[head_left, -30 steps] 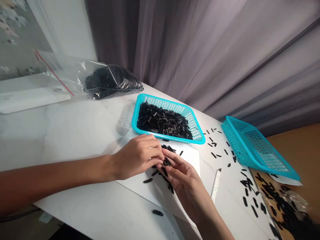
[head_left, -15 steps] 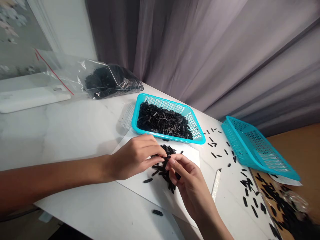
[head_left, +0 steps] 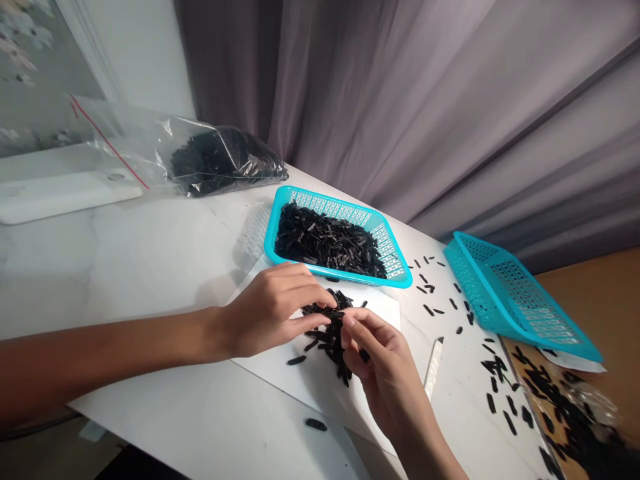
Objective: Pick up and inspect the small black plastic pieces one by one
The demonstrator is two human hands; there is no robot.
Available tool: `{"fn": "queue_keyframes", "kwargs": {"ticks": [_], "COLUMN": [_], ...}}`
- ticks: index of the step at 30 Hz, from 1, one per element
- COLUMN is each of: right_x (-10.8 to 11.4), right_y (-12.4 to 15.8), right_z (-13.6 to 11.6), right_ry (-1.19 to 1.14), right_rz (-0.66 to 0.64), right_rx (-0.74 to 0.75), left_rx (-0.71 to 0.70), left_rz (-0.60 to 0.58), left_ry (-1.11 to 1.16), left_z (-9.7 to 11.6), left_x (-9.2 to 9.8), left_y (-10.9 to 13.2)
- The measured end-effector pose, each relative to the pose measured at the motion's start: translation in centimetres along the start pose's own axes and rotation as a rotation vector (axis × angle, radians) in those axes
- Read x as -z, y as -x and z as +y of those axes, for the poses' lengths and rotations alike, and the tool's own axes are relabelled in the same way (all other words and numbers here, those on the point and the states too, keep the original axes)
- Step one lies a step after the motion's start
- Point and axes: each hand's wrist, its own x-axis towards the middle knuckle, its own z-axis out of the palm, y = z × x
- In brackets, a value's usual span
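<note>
My left hand (head_left: 277, 307) reaches in from the left over a pile of small black strips (head_left: 339, 363), its thumb and index finger apart with a gap between them. Facing it from the lower right, my right hand (head_left: 385, 357) pinches a small black strip between thumb and index finger. Something dark shows under its curled fingers; I cannot make out what. Beneath the pile lies a white sheet of paper (head_left: 383, 301). Just behind the hands stands a turquoise basket (head_left: 340, 274) heaped with more black strips.
A utility knife (head_left: 434, 370) lies right of my right hand. Loose strips (head_left: 493, 367) are scattered toward a second turquoise basket (head_left: 530, 313), tilted at the table's right edge. A clear zip bag (head_left: 160, 157) of black pieces lies at back left, before a grey curtain (head_left: 375, 100).
My left thumb and index finger have parted and come away from the strip. My right hand has shifted slightly right, still pinching it.
</note>
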Motion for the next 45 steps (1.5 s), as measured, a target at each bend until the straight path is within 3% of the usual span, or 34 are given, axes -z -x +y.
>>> {"fn": "queue_keyframes", "kwargs": {"ticks": [4,22,38,42,45], "right_x": [0.0,-0.3,-1.2,-0.7,-0.3], "right_y": [0.1,0.2,1.2,0.9,0.6], "right_z": [0.0,-0.4,-1.2,-1.0,-0.9], "right_ry": [-0.01,-0.014,-0.038,-0.159,-0.342], "right_rz": [0.015,0.024,0.032,-0.021,-0.028], "right_rx": [0.01,0.049,-0.007,-0.049,-0.116], "left_rx": [-0.01,-0.018,-0.074,-0.093,0.028], "left_rz": [-0.035,0.041,0.023,0.09,0.116], "left_ry": [-0.018,-0.034,-0.036,-0.278,-0.61], "left_z": [-0.1,0.3,0.6,-0.5,-2.5], "left_x": [0.1,0.3,0.2,1.5,3.3], "left_y": [0.0,-0.4,-0.3,-1.0,-2.0]}}
